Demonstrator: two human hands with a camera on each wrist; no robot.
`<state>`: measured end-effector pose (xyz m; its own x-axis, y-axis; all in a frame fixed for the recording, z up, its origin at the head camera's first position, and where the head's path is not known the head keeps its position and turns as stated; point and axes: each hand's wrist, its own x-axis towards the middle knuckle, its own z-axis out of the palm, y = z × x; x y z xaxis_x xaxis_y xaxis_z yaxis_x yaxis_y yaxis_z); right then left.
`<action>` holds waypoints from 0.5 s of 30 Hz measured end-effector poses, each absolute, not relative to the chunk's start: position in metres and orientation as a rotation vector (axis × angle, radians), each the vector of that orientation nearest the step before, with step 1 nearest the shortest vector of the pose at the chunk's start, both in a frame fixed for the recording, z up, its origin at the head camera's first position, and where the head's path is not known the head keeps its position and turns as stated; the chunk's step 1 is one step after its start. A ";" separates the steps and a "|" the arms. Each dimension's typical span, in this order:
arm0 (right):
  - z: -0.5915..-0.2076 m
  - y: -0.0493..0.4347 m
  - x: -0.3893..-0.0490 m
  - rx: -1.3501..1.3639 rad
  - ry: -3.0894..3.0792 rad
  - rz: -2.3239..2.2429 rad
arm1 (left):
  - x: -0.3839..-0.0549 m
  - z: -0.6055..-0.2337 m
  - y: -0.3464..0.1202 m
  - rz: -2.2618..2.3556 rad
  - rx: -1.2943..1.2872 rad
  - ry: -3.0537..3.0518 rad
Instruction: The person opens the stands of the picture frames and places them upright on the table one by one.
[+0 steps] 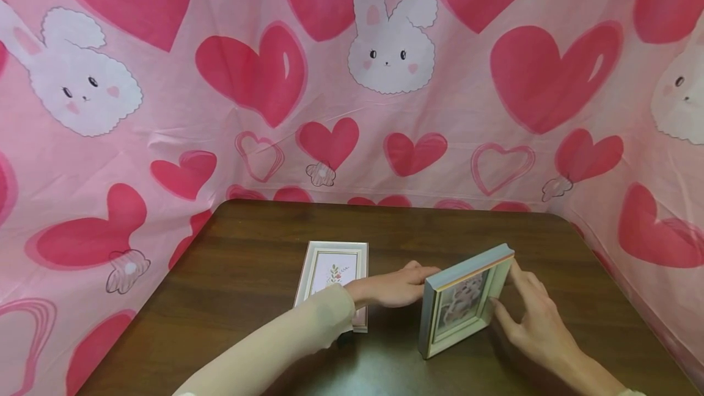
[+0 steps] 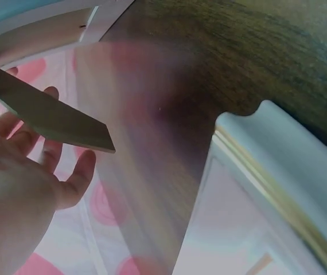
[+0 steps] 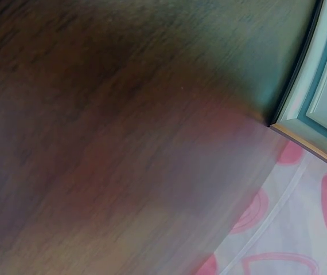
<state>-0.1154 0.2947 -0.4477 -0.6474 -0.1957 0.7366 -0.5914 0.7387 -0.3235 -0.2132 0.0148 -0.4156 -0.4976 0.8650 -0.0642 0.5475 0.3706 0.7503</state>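
A pale picture frame with a photo stands upright and angled on the right half of the table. My right hand grips its right side, thumb at the front edge and fingers behind. In the head view my left hand reaches behind the frame, fingertips hidden. The left wrist view shows that hand pinching a flat brown frame stand, which sticks out from the frame's back. Under my left forearm, a white picture frame with a flower print lies face up, partly covered by the sleeve.
The dark wooden table has rounded far corners. Behind it and along both sides hangs a pink cloth printed with hearts and rabbits. The lying frame's corner sits near my left wrist.
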 end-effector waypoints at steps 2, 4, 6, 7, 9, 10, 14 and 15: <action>-0.447 0.295 -0.115 0.593 -2.234 0.734 | -0.213 -0.415 0.015 0.939 1.203 2.190; -0.447 0.295 -0.115 0.592 -2.236 0.731 | -0.212 -0.414 0.015 0.936 1.188 2.199; -0.447 0.295 -0.115 0.589 -2.240 0.732 | -0.213 -0.413 0.015 0.932 1.177 2.207; -0.447 0.295 -0.115 0.589 -2.240 0.734 | -0.213 -0.412 0.015 0.929 1.175 2.211; -0.448 0.296 -0.115 0.591 -2.239 0.726 | -0.214 -0.413 0.015 0.925 1.173 2.217; -0.448 0.295 -0.115 0.590 -2.239 0.724 | -0.214 -0.413 0.015 0.924 1.172 2.217; -0.448 0.295 -0.115 0.592 -2.239 0.717 | -0.216 -0.415 0.014 0.915 1.156 2.214; -0.448 0.295 -0.115 0.585 -2.243 0.711 | -0.216 -0.415 0.013 0.915 1.153 2.210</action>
<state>-0.1150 0.2948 -0.4480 -0.6517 -0.1991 0.7318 -0.5843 0.7471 -0.3171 -0.2156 0.0133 -0.4152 -0.5287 0.8421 -0.1066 0.5200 0.4206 0.7434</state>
